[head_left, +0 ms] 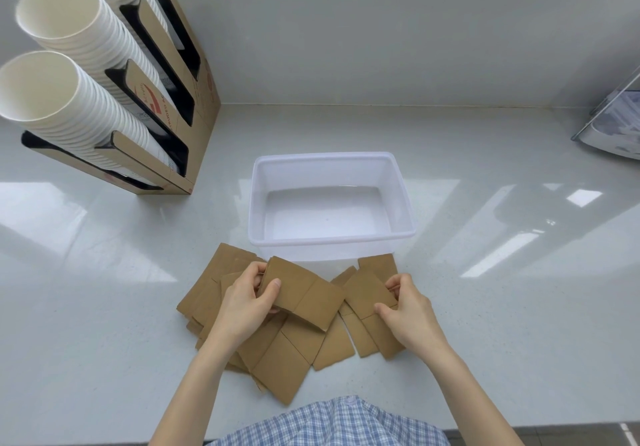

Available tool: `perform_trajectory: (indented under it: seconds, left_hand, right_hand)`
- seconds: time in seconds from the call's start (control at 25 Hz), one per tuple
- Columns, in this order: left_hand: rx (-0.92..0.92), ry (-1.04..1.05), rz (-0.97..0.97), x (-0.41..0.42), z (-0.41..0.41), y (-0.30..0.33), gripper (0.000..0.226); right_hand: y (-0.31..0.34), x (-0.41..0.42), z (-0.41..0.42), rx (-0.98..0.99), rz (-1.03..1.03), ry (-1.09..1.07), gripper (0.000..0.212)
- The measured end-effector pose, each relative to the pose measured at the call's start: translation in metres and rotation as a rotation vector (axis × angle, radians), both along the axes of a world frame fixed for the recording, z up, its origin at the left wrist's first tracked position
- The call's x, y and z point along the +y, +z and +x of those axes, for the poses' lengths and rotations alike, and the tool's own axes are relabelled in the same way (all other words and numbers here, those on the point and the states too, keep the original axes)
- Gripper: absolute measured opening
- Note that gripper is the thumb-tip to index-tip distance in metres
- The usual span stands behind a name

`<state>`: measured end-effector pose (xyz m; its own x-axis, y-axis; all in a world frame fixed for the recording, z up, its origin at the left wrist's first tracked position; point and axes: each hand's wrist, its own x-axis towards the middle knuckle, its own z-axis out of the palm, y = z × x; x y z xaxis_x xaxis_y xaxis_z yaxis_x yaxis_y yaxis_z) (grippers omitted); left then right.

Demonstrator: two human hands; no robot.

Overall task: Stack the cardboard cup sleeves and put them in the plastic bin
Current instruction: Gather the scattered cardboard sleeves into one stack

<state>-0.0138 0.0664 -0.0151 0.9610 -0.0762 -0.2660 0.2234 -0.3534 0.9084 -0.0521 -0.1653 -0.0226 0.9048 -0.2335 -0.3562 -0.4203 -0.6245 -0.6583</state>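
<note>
Several flat brown cardboard cup sleeves (277,355) lie scattered and overlapping on the white counter, just in front of a translucent plastic bin (258,203) with nothing inside. My left hand (247,303) grips one sleeve (311,293) by its left end and holds it lifted above the pile. My right hand (408,310) pinches another sleeve (363,295) at its right edge; this one still lies among the others.
A cardboard dispenser (194,106) with stacks of white paper cups (69,99) stands at the back left. A clear holder with papers (613,127) sits at the far right. The counter's front edge runs just below my shirt.
</note>
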Motion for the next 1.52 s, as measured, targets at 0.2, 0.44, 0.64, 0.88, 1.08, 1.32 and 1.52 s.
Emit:
perform_trajectory:
  seconds: [0.2, 0.44, 0.64, 0.88, 1.08, 1.32, 1.52]
  left_hand:
    - [0.001, -0.004, 0.014, 0.002, 0.0, 0.001, 0.009]
    - [0.015, -0.049, 0.031, -0.001, -0.002, 0.003, 0.014]
    - [0.023, -0.072, 0.029, -0.007, -0.003, 0.002, 0.014]
    - [0.009, -0.103, 0.004, -0.013, -0.008, 0.002, 0.006]
    - [-0.022, -0.108, 0.048, -0.013, -0.008, 0.002, 0.011]
    - [0.011, -0.02, 0.06, 0.001, -0.006, -0.002, 0.008]
    - [0.008, 0.031, 0.071, 0.005, -0.003, -0.002, 0.012]
  right_hand:
    - [0.016, -0.005, 0.004, -0.156, 0.157, -0.005, 0.011]
    - [0.03, 0.002, 0.012, -0.166, 0.281, 0.12, 0.021]
    - [0.023, 0.029, 0.017, -0.162, 0.196, 0.222, 0.012]
    - [0.016, 0.052, 0.022, -0.224, 0.136, 0.225, 0.006]
    - [0.014, 0.05, 0.019, -0.237, 0.128, 0.207, 0.003]
    - [0.001, 0.023, 0.007, -0.01, -0.105, 0.162, 0.051]
    - [-0.007, 0.025, 0.001, 0.127, -0.318, 0.181, 0.067]
